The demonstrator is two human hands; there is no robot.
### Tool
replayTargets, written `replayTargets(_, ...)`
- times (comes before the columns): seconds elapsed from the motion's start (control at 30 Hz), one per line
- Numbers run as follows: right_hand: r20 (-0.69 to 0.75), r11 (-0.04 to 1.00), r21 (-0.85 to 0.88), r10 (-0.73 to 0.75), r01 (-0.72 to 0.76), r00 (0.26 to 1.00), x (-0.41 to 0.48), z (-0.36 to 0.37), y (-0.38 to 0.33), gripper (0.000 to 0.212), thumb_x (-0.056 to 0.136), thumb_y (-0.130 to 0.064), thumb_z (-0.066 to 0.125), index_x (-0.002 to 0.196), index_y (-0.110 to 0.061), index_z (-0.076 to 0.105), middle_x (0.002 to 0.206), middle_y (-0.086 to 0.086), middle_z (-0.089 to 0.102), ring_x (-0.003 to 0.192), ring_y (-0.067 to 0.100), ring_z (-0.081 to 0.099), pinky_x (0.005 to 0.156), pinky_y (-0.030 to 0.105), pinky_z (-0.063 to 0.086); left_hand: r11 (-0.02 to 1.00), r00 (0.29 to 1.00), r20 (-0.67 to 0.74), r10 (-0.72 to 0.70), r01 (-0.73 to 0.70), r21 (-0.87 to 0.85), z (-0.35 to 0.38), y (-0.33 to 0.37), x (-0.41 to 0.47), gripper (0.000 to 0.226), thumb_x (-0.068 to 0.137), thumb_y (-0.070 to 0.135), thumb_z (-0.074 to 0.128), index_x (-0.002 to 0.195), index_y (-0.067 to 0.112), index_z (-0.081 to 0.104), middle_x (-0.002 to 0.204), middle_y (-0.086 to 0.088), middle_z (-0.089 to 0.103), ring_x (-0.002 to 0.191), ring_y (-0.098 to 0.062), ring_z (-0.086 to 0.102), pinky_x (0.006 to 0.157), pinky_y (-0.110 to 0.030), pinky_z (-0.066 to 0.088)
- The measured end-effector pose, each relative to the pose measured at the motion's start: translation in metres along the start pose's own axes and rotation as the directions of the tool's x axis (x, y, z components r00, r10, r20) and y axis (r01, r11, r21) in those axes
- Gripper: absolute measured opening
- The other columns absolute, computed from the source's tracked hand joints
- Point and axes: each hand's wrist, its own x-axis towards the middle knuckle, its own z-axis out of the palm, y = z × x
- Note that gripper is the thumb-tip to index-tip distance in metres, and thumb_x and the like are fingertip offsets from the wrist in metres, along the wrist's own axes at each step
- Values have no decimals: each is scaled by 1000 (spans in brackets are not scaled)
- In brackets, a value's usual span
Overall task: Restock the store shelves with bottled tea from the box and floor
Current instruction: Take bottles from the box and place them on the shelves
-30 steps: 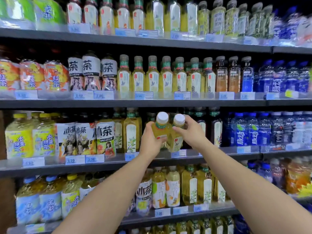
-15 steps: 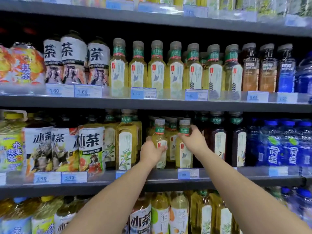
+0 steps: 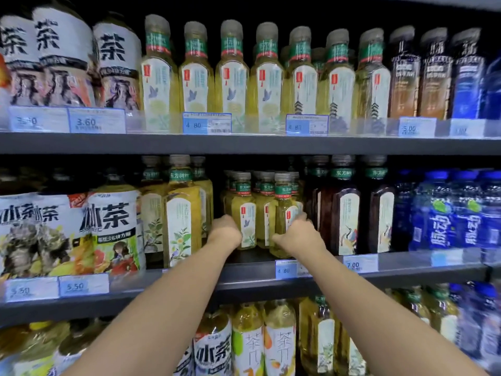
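Note:
Two small yellow-green tea bottles with green neck bands stand upright on the middle shelf [image 3: 249,280]. My left hand [image 3: 225,231] grips the left tea bottle [image 3: 244,210] low on its body. My right hand [image 3: 296,236] grips the right tea bottle [image 3: 283,210] at its lower half. Both bottles sit at the front of a short row of like bottles [image 3: 267,191] behind them. The box and the floor are out of view.
Taller yellow tea bottles [image 3: 181,213] stand left of my hands and dark tea bottles [image 3: 344,210] right of them. The upper shelf [image 3: 244,143] is packed with tea. Blue drink bottles [image 3: 444,213] fill the right. A lower shelf holds more bottles [image 3: 279,340].
My hands carried the two bottles from in front of the shelf edge into the gap and set them upright on the shelf. The camera moved closer to the shelf.

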Motion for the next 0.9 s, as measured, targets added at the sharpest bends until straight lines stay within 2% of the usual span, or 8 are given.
replayTargets(0.13, -30, 999, 32, 6, -5, 1000, 6, -1, 0, 75, 73, -60, 70, 125, -14, 43, 87, -2, 58, 75, 20, 65, 56, 29, 52, 1000, 1000, 11, 5, -5, -18, 6, 0, -1, 27, 93, 20, 67, 114, 4, 65, 105, -11, 65, 95, -26, 67, 70, -31, 56)
replayTargets(0.23, -139, 999, -33, 28, -33, 990, 2, 0, 1, 80, 67, -65, 72, 120, -14, 42, 87, -1, 53, 72, 23, 55, 45, 24, 33, 999, 1000, -2, 29, -29, -41, 8, 0, -3, 26, 92, 20, 65, 115, 6, 64, 98, -9, 64, 88, -26, 68, 76, -35, 60)
replayTargets(0.4, -176, 980, -200, -18, -18, 984, 6, -6, 6, 58, 76, -64, 68, 93, -9, 61, 78, 1, 59, 64, 22, 57, 44, 24, 36, 991, 992, 12, 126, -126, -43, 12, 7, -9, 31, 94, 20, 59, 123, 12, 63, 102, -6, 59, 90, -23, 61, 80, -36, 58)
replayTargets(0.5, -157, 969, -246, -21, -18, 987, 10, -7, 7, 54, 78, -66, 65, 70, -15, 54, 70, 2, 56, 56, 19, 53, 43, 24, 37, 980, 981, 42, 188, -184, -81, 9, 5, -7, 28, 94, 19, 56, 117, 9, 67, 107, -8, 61, 93, -24, 62, 84, -36, 58)
replayTargets(0.63, -143, 956, -294, -15, -28, 990, 2, -8, 5, 57, 79, -69, 61, 67, -15, 50, 68, 3, 57, 55, 20, 54, 43, 26, 37, 968, 971, 48, 234, -227, -109, 1, 4, -16, 29, 94, 21, 57, 118, 8, 66, 122, -8, 60, 103, -23, 60, 87, -31, 56)
replayTargets(0.7, -146, 944, -329, -62, 11, 987, -9, -12, 4, 54, 83, -67, 58, 66, -16, 51, 66, 2, 57, 54, 20, 54, 44, 27, 38, 954, 962, 12, 272, -269, -130, -3, 6, -31, 22, 94, 24, 57, 108, 13, 69, 114, -6, 63, 99, -22, 62, 86, -36, 57)
replayTargets(0.8, -149, 904, -410, -197, 121, 969, -36, -23, 4, 50, 89, -63, 52, 66, -18, 50, 61, 0, 53, 50, 18, 50, 44, 26, 32, 938, 946, -70, 317, -324, -126, -12, 8, -68, 17, 96, 28, 54, 96, 20, 69, 90, -2, 64, 80, -20, 63, 73, -39, 59)
replayTargets(0.9, -202, 845, -470, -383, 254, 902, -71, -36, 10, 40, 95, -54, 48, 84, -17, 58, 62, -2, 51, 53, 18, 50, 51, 27, 33, 921, 909, -182, 376, -389, -38, -17, 11, -113, 16, 99, 29, 52, 96, 21, 65, 89, -1, 65, 78, -19, 63, 70, -40, 59)
